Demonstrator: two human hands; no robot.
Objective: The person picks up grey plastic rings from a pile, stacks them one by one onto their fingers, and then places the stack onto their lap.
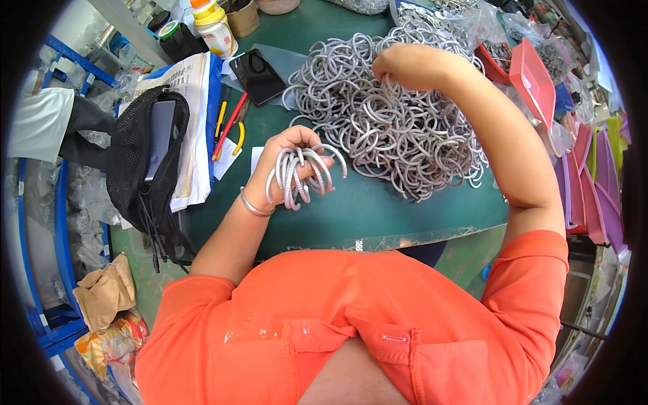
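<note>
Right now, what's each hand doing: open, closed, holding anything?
Left hand: closed, holding a bunch of silver rings.
Right hand: fingers curled down into the ring pile; grip hidden, cannot tell.

Green-topped bench [378, 216] under bright, even light, probably daylight, though no window shows. Blue metal shelving [40, 283] down the left side, stuffed with clear plastic bags. Green floor [145, 260] below the bench edge, with crumpled brown paper bags [104, 293] lying on it. Red and purple trays [594, 182] stacked at the right. Black mesh bag [138, 158], papers [192, 101] and a yellow-capped bottle [214, 25] at the far left of the bench.
</note>
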